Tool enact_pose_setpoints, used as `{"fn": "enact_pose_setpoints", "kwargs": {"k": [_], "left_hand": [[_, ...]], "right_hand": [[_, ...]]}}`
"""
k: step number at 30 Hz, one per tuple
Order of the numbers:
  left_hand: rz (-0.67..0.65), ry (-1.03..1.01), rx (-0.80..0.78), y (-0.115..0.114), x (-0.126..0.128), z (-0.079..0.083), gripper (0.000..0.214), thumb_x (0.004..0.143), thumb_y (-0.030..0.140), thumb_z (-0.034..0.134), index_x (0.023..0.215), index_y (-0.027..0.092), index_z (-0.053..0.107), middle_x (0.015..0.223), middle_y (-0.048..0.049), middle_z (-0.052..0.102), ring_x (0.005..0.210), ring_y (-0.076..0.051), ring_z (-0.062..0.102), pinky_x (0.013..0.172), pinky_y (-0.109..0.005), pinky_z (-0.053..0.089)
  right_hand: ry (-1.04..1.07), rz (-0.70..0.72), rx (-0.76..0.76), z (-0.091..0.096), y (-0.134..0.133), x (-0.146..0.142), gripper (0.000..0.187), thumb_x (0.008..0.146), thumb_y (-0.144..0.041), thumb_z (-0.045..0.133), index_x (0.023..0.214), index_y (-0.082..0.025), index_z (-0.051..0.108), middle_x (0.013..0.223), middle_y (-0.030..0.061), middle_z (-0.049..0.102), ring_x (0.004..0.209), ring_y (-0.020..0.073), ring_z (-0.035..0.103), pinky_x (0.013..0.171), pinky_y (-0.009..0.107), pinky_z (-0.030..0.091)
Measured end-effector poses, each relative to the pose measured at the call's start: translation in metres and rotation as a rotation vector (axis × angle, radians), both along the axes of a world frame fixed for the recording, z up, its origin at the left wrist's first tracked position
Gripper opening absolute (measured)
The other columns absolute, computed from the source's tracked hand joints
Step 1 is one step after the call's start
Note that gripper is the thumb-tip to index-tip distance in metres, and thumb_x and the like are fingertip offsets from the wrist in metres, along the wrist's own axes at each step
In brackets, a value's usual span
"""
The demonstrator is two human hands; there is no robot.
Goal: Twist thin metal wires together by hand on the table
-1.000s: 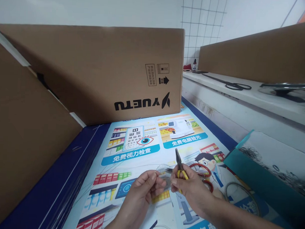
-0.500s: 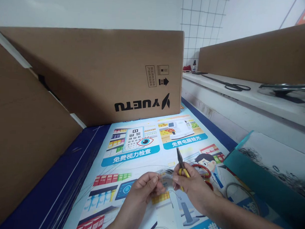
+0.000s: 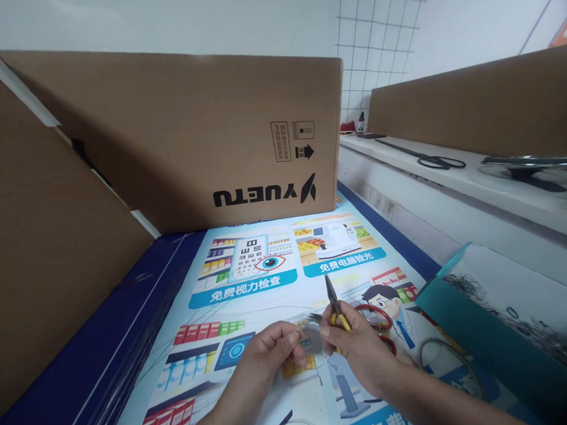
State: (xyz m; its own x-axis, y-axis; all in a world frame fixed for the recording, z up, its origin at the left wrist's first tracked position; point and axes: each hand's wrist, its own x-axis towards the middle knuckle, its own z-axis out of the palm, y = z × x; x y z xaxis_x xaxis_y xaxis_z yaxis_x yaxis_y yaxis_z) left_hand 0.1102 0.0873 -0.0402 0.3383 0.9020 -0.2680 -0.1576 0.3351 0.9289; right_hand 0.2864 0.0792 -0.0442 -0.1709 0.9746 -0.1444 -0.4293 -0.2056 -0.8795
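Note:
With thumb and forefinger pressed together, my left hand [image 3: 272, 354] pinches the end of a thin wire [image 3: 323, 362], low over the printed poster [image 3: 261, 308]. The wire curves in a loose loop toward the other hand. My right hand [image 3: 362, 342] is closed round yellow-handled needle-nose pliers [image 3: 330, 291], jaws pointing up and away. The thumb and forefinger of that hand also meet the wire, though the exact contact is hidden. Behind the right hand lie scissors with red handles [image 3: 373, 316], partly covered. A coil of wire [image 3: 451, 362] rests beside my right forearm.
At the right stands a teal box [image 3: 484, 334] with many small dark wire pieces inside. Large cardboard boxes [image 3: 184, 134] wall off the back and left. On the white ledge [image 3: 470, 194] lie black scissors [image 3: 436, 161] and a small bottle [image 3: 361, 122].
My left hand has shifted slightly right, toward the other hand. The pliers' tip has tilted a little left. Both hands keep their grip.

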Motion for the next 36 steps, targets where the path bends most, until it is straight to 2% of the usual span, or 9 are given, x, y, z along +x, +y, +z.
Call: {"fn": "enact_pose_setpoints", "kwargs": {"k": [7,16,20,24,28,36], "left_hand": [[0.028,0.044,0.014,-0.001,0.001,-0.002,0.024,0.078,0.039,0.063,0.074,0.016,0.059,0.057,-0.0018,0.064,0.060,-0.014,0.051,0.062,-0.024,0.034],[-0.006,0.044,-0.008,0.000,0.001,0.011,0.024,0.081,0.039,0.059,0.077,0.015,0.060,0.059,-0.0033,0.065,0.059,-0.014,0.051,0.061,-0.024,0.034],[-0.051,0.053,-0.017,0.002,0.000,0.004,0.031,0.077,0.044,0.062,0.089,0.015,0.061,0.054,-0.0024,0.064,0.054,-0.013,0.052,0.058,-0.024,0.036],[-0.070,0.094,-0.008,0.003,0.000,-0.006,0.033,0.073,0.045,0.067,0.086,0.015,0.061,0.051,0.0014,0.059,0.045,-0.010,0.053,0.051,-0.022,0.038],[-0.069,0.177,0.069,0.002,0.000,-0.006,0.028,0.076,0.042,0.063,0.083,0.015,0.063,0.057,0.0018,0.058,0.044,-0.011,0.054,0.048,-0.022,0.039],[-0.142,0.467,0.381,0.002,-0.003,-0.001,0.020,0.084,0.031,0.052,0.083,0.018,0.068,0.068,-0.0018,0.061,0.050,-0.015,0.060,0.052,-0.024,0.044]], "right_hand": [[0.029,-0.003,0.020,-0.002,0.000,0.000,0.020,0.072,-0.017,0.068,0.082,-0.018,0.052,0.068,-0.0046,0.049,0.055,0.0092,0.046,0.056,0.025,0.032],[-0.010,0.028,0.036,-0.006,0.003,0.002,0.018,0.074,-0.015,0.067,0.083,-0.018,0.052,0.070,-0.0048,0.049,0.055,0.0084,0.045,0.055,0.024,0.033],[-0.081,0.035,0.037,-0.006,0.000,-0.001,0.018,0.074,-0.015,0.066,0.084,-0.018,0.052,0.072,-0.0044,0.051,0.056,0.0081,0.045,0.055,0.023,0.033],[-0.105,0.053,0.022,-0.004,-0.004,-0.004,0.019,0.073,-0.016,0.067,0.084,-0.018,0.051,0.073,-0.0045,0.052,0.054,0.0070,0.043,0.054,0.022,0.033],[-0.089,0.064,0.023,-0.003,-0.006,-0.006,0.019,0.072,-0.016,0.068,0.082,-0.017,0.051,0.071,-0.0048,0.051,0.054,0.0069,0.042,0.053,0.022,0.032],[-0.056,0.061,0.017,-0.005,-0.005,-0.008,0.020,0.070,-0.017,0.069,0.080,-0.018,0.052,0.070,-0.0046,0.050,0.054,0.0077,0.043,0.052,0.022,0.033]]}}
